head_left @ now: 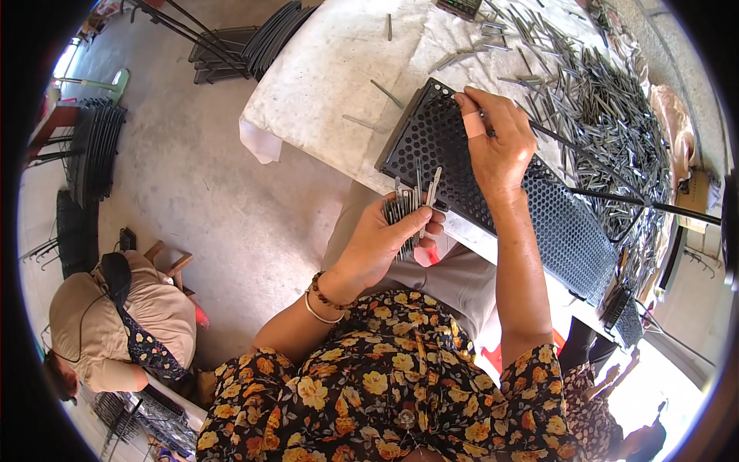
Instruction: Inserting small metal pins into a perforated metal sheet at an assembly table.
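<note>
My left hand (385, 242) is closed round a bundle of thin dark metal strips (408, 204), whose ends stick up past my thumb. To its right a long black perforated panel (573, 231) lies slanted across the table edge. My right hand (500, 142) is over the far end of this panel, with thumb and fingers bent together close to its upper edge. A tan bandage wraps one finger. Whatever is between those fingertips is hidden. A thin black rod (593, 158) runs from beside my right hand toward the right, above the panel.
The table has a pale, stained cover (323, 85). A large heap of metal strips (608, 115) spreads over its right side, with several loose ones nearby. Stacked black panels (277, 38) stand on the floor (215, 185) beyond. Another person (131, 316) sits at the lower left.
</note>
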`<state>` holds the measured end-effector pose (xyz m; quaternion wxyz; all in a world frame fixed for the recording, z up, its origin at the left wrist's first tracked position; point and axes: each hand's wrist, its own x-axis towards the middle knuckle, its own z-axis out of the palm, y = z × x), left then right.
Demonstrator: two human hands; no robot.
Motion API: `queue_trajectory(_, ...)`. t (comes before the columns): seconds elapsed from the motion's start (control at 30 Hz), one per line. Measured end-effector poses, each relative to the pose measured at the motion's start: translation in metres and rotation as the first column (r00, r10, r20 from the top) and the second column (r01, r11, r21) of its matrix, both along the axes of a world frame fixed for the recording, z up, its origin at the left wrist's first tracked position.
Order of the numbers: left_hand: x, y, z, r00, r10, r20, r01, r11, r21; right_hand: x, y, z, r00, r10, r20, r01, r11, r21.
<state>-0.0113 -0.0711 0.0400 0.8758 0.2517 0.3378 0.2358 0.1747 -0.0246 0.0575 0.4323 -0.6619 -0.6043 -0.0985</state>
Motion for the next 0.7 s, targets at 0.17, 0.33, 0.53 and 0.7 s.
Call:
queue_trajectory(0.17, 0.003, 0.000, 0.002, 1.000, 0.007, -0.005, -0.007, 1.000, 0.015, 0.003, 0.002, -0.006, 0.997, 0.061, 0.048, -0.062, 0.998, 0.016)
queue_trajectory(0.33, 0.003, 0.000, 0.002, 1.000, 0.029, 0.007, -0.029, 0.999, 0.035, 0.001, 0.001, -0.004, 0.973, 0.146, 0.179, -0.141, 0.989, -0.046)
queue_trajectory(0.53, 0.001, 0.004, 0.010, 0.996, 0.087, -0.013, -0.086, 0.994, 0.063, -0.016, -0.038, 0.031, 0.819, -0.018, -0.573, -0.365, 0.755, -0.545)
queue_trajectory(0.7, 0.002, 0.008, 0.010, 0.997, 0.073, -0.027, -0.071, 0.995, 0.073, -0.006, -0.038, 0.034, 0.597, -0.181, -0.782, -0.282, 0.865, -0.415)
